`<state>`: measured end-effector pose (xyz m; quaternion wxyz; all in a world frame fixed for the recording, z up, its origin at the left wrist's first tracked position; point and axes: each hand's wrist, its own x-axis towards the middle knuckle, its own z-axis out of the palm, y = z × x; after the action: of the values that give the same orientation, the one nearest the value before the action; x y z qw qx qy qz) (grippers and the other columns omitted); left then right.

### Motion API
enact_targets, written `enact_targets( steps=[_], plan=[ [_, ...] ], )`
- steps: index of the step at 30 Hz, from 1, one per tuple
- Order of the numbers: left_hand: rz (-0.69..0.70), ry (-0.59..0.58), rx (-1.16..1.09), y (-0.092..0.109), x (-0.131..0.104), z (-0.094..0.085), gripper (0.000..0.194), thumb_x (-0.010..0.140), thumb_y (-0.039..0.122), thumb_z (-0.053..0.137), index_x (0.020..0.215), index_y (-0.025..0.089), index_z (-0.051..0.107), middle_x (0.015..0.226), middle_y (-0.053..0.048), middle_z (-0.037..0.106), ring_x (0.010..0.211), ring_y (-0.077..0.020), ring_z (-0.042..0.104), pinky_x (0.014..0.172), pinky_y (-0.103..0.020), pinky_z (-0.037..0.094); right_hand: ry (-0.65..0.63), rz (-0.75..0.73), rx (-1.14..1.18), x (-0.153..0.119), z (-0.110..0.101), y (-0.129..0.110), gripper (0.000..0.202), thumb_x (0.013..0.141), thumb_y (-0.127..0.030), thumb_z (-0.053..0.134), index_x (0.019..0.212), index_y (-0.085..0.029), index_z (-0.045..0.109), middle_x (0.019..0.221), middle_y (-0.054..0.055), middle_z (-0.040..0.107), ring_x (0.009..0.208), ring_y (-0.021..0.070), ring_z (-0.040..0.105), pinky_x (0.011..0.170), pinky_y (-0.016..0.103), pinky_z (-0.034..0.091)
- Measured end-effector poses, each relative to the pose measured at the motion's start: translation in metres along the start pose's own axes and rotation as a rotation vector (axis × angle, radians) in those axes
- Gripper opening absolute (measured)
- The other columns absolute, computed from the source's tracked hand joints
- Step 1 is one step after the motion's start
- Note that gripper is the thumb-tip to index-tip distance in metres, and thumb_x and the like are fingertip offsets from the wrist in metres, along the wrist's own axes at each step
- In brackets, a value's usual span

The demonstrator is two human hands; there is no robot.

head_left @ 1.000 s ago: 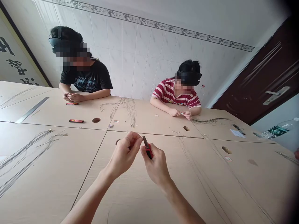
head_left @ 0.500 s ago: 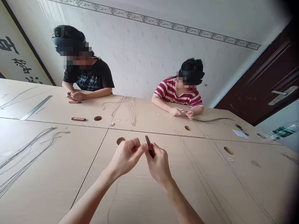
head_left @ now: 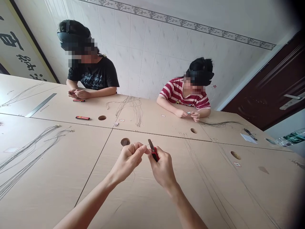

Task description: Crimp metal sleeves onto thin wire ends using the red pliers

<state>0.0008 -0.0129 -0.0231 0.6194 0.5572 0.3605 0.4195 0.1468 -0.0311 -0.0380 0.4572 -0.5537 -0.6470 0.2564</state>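
In the middle of the head view, my left hand [head_left: 130, 159] is closed, thumb and forefinger pinching a thin dark cord whose loose length [head_left: 134, 175] hangs below the hand. Its pinched end is mostly hidden by the fingertips. My right hand [head_left: 163, 167] wraps round the red and black handle of a knife [head_left: 154, 154]. The grey blade points up and away, just right of the left fingertips. Both hands are held close together above the table; whether blade and cord touch I cannot tell.
Bundles of thin cords [head_left: 30, 146] lie on the left, more [head_left: 137, 109] at the far side. A red knife [head_left: 82, 117], a steel ruler [head_left: 41, 105] and a bottle [head_left: 294, 137] rest on the table [head_left: 100, 190]. Round holes [head_left: 125, 142] pierce it. Two people [head_left: 92, 76] sit opposite.
My left hand has shifted slightly and its fingers have rearranged round the cord, whose hanging part has moved. The knife stays in my right hand. The whole view has tilted slightly.
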Motion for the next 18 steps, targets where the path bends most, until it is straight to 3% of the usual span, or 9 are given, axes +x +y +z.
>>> enact_targets(
  steps=[6, 18],
  plan=[
    [0.031, -0.052, 0.044, 0.003, -0.005, -0.002, 0.039, 0.092, 0.051, 0.051, 0.089, 0.013, 0.061, 0.052, 0.011, 0.019, 0.045, -0.0058, 0.013, 0.042, -0.023, 0.01, -0.03, 0.019, 0.005, -0.002, -0.002, 0.001, 0.021, 0.087, -0.03, 0.049, 0.069, -0.021, 0.044, 0.056, -0.006, 0.038, 0.051, 0.0113, 0.03, 0.049, 0.023, 0.027],
    [0.111, 0.024, 0.002, -0.001, -0.011, 0.0, 0.031, 0.092, 0.04, 0.053, 0.084, 0.013, 0.065, 0.048, 0.011, 0.018, 0.043, -0.0051, 0.013, 0.042, -0.023, 0.011, -0.094, 0.093, 0.188, -0.001, 0.001, -0.006, 0.022, 0.084, -0.033, 0.053, 0.068, -0.019, 0.048, 0.056, -0.007, 0.033, 0.051, 0.0097, 0.026, 0.046, 0.022, 0.025]
  ],
)
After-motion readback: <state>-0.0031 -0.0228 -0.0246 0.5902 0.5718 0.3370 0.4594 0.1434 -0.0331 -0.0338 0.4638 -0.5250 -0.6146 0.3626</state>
